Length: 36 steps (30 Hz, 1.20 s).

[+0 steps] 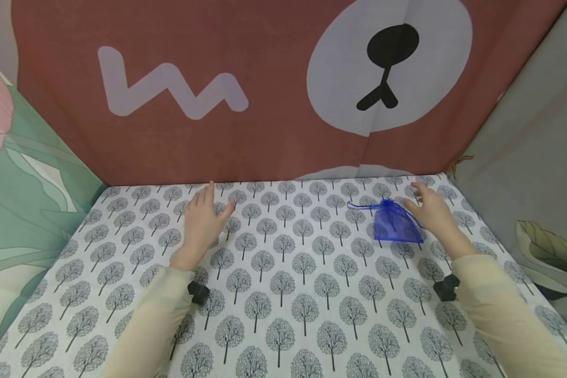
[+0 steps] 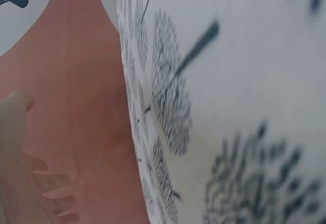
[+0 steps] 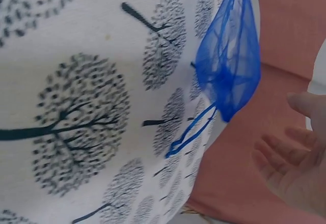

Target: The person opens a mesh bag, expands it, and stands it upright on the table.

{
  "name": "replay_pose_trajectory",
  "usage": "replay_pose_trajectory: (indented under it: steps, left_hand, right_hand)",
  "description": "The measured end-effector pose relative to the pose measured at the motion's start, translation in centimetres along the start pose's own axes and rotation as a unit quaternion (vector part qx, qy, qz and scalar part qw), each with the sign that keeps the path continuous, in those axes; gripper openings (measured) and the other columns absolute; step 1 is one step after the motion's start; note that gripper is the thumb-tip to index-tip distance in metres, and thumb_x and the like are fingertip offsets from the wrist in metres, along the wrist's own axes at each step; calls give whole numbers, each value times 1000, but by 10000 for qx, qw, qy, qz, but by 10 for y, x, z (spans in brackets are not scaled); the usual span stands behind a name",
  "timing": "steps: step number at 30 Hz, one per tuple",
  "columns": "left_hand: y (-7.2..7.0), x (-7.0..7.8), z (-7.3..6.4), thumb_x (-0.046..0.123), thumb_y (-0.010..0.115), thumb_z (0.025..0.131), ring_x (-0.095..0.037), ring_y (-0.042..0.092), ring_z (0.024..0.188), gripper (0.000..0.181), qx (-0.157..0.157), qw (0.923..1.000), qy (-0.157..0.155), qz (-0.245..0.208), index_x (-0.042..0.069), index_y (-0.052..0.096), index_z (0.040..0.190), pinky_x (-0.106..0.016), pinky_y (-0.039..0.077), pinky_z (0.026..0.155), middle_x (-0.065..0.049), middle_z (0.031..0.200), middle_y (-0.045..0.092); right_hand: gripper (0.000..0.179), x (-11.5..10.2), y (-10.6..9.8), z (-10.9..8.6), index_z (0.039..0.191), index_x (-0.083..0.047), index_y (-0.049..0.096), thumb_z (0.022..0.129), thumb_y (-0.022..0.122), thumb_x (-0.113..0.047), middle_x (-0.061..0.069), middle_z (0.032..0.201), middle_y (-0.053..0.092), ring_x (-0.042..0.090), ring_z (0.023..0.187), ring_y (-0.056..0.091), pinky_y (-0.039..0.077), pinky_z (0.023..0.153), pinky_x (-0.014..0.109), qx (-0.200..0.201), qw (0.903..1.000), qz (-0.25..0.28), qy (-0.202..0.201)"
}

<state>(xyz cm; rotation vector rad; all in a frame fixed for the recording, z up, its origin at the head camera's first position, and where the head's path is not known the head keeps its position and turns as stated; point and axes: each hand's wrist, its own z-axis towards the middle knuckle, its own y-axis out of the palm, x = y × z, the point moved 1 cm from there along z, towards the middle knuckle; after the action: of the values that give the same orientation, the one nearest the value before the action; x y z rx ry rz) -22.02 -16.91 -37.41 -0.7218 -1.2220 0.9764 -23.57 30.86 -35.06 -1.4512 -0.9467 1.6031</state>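
Nearest you, on the near side of the sheer royal-blue mesh drawstring pouch (image 1: 397, 224), your two cream long sleeves (image 1: 144, 317) reach in over the desk (image 1: 283, 283), which is covered in white cloth printed with dark-grey trees. A small black device (image 1: 447, 287) sits at your right wrist, nearer you than the pouch, and another (image 1: 199, 292) at your left wrist.

Your right hand (image 1: 432, 210) is the nearer one, just to the right of the pouch, its thumb side turned towards it. Its thumb and loosely bent fingers stand parted, and the right wrist view shows nothing pinched. Your left hand (image 1: 202, 223) is well apart to the left of the pouch, fingers extended, thumb held out, holding nothing.

The pouch lies on the desk between your hands, much closer to the right. Its axis runs from a wide, straight base facing you to a gathered neck pointing away. It looks light and slightly puffed, with folds showing through the mesh; you cannot tell whether it holds anything. One thin blue cord loop (image 1: 359, 206) trails left from the neck.

Beyond the pouch hangs a reddish-brown fabric backdrop (image 1: 274, 142) with a bear-like muzzle print.
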Motion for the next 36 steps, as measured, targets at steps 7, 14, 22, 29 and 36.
replay_pose_trajectory:
  steps: [7,14,22,29,36]
  left_hand:
    - [9,4,-5,50,40,98,-43,47,129,72,-754,9856,-528,-1422,5,22,151,-56,47,101,-22,149,40]
    - [16,12,-7,39,39,101,-35,60,115,56,-1461,9563,-886,-2371,3,35,145,-44,54,94,-22,130,58]
    - [31,24,-9,30,39,101,-32,60,116,47,-2085,9116,-1217,-3327,2,43,139,-38,51,101,-21,128,59]
    - [40,33,-13,29,40,101,-28,63,110,44,-2357,9018,-1159,-3431,3,47,136,-34,54,96,-19,125,62]
    - [47,42,-11,24,39,101,-24,65,106,42,-2667,8833,-1100,-3696,2,48,135,-31,56,92,-19,124,62]
  right_hand:
    - [65,22,5,-6,138,13,33,101,38,-41,43,130,42,55,115,48,49,89,60,-580,9957,292,662]
    - [61,35,9,-6,133,20,36,101,41,-31,43,126,48,32,91,67,58,81,41,-763,9864,1006,1049]
    - [50,39,13,-6,130,22,41,98,50,-16,15,96,70,-11,66,55,54,64,10,-794,9709,1982,1081]
    - [57,38,18,-4,136,17,36,100,47,-26,21,118,63,-16,70,52,55,70,10,-975,9605,2279,1267]
    - [60,38,21,-2,137,18,35,95,58,-20,-30,76,53,-16,72,55,53,70,7,-1145,9373,3000,1357]
